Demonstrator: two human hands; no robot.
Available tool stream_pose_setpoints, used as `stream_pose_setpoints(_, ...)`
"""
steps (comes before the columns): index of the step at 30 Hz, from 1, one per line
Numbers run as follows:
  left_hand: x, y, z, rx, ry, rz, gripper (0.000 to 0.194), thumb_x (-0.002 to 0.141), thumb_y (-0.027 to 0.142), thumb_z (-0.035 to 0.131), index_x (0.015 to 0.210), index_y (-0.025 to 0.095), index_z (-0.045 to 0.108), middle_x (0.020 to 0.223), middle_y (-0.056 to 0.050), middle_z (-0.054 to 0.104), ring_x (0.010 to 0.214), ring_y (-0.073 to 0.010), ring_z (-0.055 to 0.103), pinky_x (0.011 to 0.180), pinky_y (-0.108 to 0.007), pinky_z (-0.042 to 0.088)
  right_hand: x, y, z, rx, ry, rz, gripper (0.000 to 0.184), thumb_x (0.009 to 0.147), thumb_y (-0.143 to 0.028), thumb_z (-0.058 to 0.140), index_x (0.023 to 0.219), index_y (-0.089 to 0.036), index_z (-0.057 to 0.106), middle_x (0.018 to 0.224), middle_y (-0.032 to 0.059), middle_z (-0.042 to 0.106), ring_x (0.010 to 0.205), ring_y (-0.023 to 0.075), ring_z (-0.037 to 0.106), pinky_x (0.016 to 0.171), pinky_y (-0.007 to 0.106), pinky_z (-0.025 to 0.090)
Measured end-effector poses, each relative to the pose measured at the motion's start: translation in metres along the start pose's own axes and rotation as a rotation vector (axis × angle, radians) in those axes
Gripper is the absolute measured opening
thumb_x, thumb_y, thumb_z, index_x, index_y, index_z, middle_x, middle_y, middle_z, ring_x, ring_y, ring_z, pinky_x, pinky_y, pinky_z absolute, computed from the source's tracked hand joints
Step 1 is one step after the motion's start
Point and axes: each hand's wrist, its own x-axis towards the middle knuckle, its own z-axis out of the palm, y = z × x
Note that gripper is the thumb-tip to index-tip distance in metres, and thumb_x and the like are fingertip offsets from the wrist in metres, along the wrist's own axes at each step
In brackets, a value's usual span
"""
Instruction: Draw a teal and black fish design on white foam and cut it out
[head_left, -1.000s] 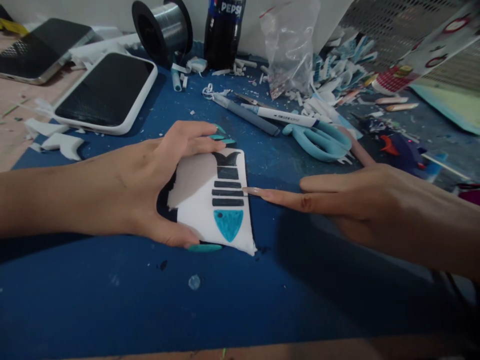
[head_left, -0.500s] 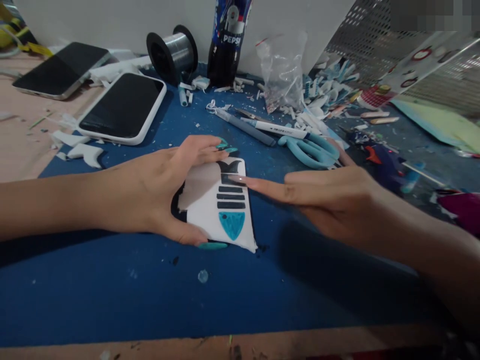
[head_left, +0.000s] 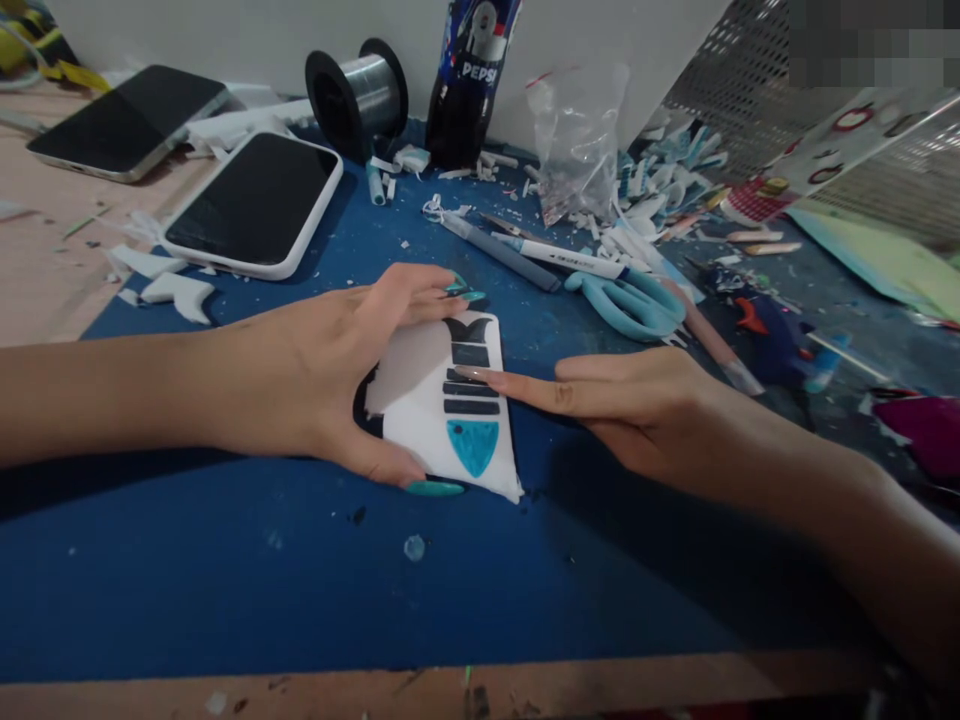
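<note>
A flat white piece with a torn-looking left edge lies on the blue mat. On it is a fish-bone figure: a blue head, several black bars and a black tail. My left hand spans the piece, thumb at its near edge and fingertips at the far edge, holding it against the mat. From the right, my right hand reaches in with its index finger stretched out. That fingertip touches a black bar near the middle of the figure; the other fingers are curled and nothing shows in them.
Beyond the hands lie light-blue scissors, a white pen and a grey pen. Two phones, a wire spool, a Pepsi bottle, a clear bag and white scraps surround the mat.
My right index fingertip has moved toward me along the figure, from the upper black block to the thinner bars. My left hand stays on the piece; the whole view has shifted slightly.
</note>
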Motion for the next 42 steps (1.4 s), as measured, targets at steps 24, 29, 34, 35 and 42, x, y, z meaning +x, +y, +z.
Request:
stream_pose_setpoints(24, -0.003, 0.011, -0.001, 0.004, 0.022, -0.118, 0.115, 0.075, 0.091, 0.061, 0.161, 0.03, 0.014, 0.171, -0.013, 0.034, 0.159, -0.0408, 0.027, 0.117, -0.053, 0.05, 0.001, 0.0, -0.003, 0.021, -0.019, -0.01, 0.058, 0.101, 0.003, 0.036, 0.148, -0.019, 0.061, 0.066, -0.005, 0.038, 0.053, 0.0115, 0.037, 0.051, 0.024, 0.027)
stream_pose_setpoints(29, -0.004, 0.014, -0.002, -0.007, 0.033, -0.093, 0.114, 0.076, 0.092, 0.058, 0.16, 0.027, 0.016, 0.17, -0.013, 0.035, 0.159, -0.0411, 0.025, 0.121, -0.052, 0.047, 0.002, 0.001, -0.002, 0.019, -0.02, -0.001, 0.061, 0.098, 0.003, 0.036, 0.149, -0.02, 0.06, 0.066, -0.0045, 0.039, 0.054, 0.0118, 0.039, 0.052, 0.023, 0.029)
stream_pose_setpoints(34, -0.005, 0.016, -0.001, 0.047, 0.038, -0.099, 0.105, 0.083, 0.087, 0.053, 0.159, 0.026, 0.013, 0.169, -0.01, 0.037, 0.157, -0.0394, 0.032, 0.119, -0.049, 0.047, 0.002, 0.001, -0.001, 0.021, -0.024, -0.003, 0.059, 0.1, 0.002, 0.036, 0.15, -0.02, 0.059, 0.065, -0.0045, 0.04, 0.054, 0.012, 0.038, 0.051, 0.023, 0.028)
stream_pose_setpoints(35, -0.005, 0.016, 0.0, 0.051, 0.047, -0.09, 0.103, 0.084, 0.084, 0.053, 0.159, 0.025, 0.013, 0.168, -0.01, 0.039, 0.156, -0.0388, 0.035, 0.12, -0.049, 0.046, 0.002, 0.0, -0.001, 0.019, -0.026, -0.002, 0.059, 0.101, 0.001, 0.036, 0.15, -0.02, 0.059, 0.065, -0.0044, 0.04, 0.053, 0.0119, 0.038, 0.051, 0.023, 0.028)
stream_pose_setpoints(42, -0.004, 0.014, 0.0, 0.055, 0.038, -0.072, 0.106, 0.083, 0.088, 0.051, 0.158, 0.025, 0.011, 0.169, -0.012, 0.038, 0.158, -0.0389, 0.032, 0.122, -0.05, 0.045, 0.0, 0.002, -0.001, 0.014, -0.024, -0.004, 0.058, 0.102, 0.001, 0.035, 0.15, -0.02, 0.059, 0.066, -0.0047, 0.039, 0.054, 0.0118, 0.038, 0.052, 0.024, 0.028)
